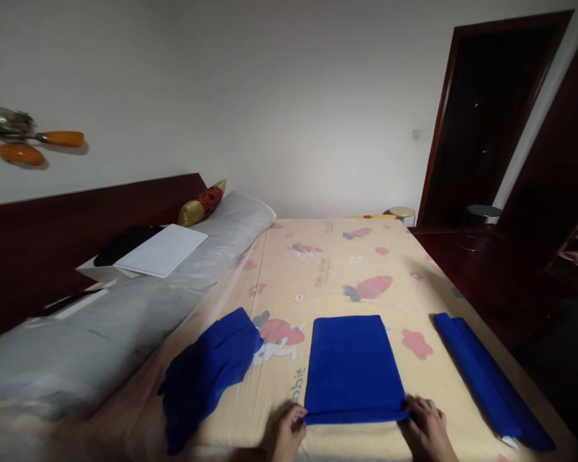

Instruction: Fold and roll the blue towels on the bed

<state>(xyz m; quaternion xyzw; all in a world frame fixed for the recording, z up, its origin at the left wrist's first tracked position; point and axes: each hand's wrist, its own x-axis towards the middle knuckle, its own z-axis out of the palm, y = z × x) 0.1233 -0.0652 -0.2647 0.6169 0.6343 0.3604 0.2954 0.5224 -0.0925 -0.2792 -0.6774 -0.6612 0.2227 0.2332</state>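
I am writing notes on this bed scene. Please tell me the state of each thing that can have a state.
Middle blue towel: folded flat into a rectangle, near edge held at both corners.
Left blue towel: crumpled, unfolded.
Right blue towel: rolled up, lying free.
Left hand: pinching the middle towel's near left corner.
Right hand: pinching its near right corner.
Door: open, dark beyond.
Bed sheet: spread flat.

Dim indoor light, soft shadows, wide-angle edge distortion, blurred lower-left corner
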